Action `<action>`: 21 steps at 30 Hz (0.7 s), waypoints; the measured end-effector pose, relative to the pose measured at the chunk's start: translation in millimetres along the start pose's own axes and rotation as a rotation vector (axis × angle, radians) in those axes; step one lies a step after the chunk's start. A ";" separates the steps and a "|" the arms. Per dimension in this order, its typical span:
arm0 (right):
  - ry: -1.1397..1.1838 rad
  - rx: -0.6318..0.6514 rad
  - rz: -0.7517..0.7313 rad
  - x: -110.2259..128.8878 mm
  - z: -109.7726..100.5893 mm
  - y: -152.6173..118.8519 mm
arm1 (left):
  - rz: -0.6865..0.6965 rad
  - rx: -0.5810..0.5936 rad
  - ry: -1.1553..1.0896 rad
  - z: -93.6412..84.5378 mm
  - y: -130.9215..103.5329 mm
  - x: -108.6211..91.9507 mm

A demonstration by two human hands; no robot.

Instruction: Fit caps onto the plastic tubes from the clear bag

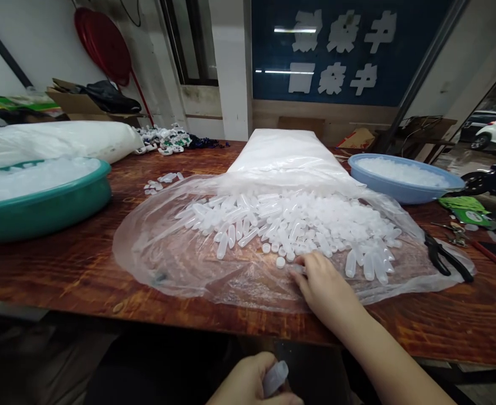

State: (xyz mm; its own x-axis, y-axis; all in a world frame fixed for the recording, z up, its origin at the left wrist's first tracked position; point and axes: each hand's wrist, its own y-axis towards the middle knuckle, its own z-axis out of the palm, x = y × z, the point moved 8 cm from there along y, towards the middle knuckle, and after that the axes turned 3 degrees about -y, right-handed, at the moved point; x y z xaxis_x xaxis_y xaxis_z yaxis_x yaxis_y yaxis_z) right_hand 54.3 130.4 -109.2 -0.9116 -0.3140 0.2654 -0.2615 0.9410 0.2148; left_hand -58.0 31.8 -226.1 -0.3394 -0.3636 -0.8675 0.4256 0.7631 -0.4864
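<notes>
Below the table's front edge, my left hand is closed around a small translucent plastic bottle, its open mouth tipped up to the right. My right hand rests on the clear plastic bag, fingers pinched on a small translucent plastic piece; its exact kind is partly hidden. Just left of those fingertips lies a round white cap. Beyond the hand spreads a heap of white caps and translucent bottles. Several bottles lie to the right of my hand.
A teal basin of white pieces stands at left, a blue basin at right. The white filled sack lies behind the heap. Black-handled pliers rest on the bag's right edge. The wooden table's edge runs in front.
</notes>
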 end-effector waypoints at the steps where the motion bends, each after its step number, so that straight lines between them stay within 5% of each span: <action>1: 0.046 -0.004 -0.021 1.8 -4.0 -10.5 | 0.004 -0.015 -0.014 -1.8 -2.4 -2.0; 7: 0.466 0.217 -0.499 46.1 -13.0 -86.9 | 0.034 0.047 0.131 2.9 -17.3 -24.8; 15: 0.500 -0.020 -0.542 34.6 -3.9 -130.3 | 0.008 0.259 0.300 22.9 -30.0 -33.9; 18: 0.490 0.089 -0.578 42.6 0.8 -131.6 | 0.017 0.280 0.427 23.6 -31.7 -32.9; 21: 0.504 0.193 -0.376 36.4 14.1 -123.0 | 0.022 0.229 0.525 22.8 -28.9 -31.4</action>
State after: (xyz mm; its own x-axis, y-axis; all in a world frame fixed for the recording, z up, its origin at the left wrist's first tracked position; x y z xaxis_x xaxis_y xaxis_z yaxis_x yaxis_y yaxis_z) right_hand 48.8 5.0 -139.2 -0.4991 -0.6022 0.6231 -0.6282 0.7467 0.2185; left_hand -40.6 9.0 -187.2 -0.6742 0.0098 -0.7385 0.5885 0.6112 -0.5292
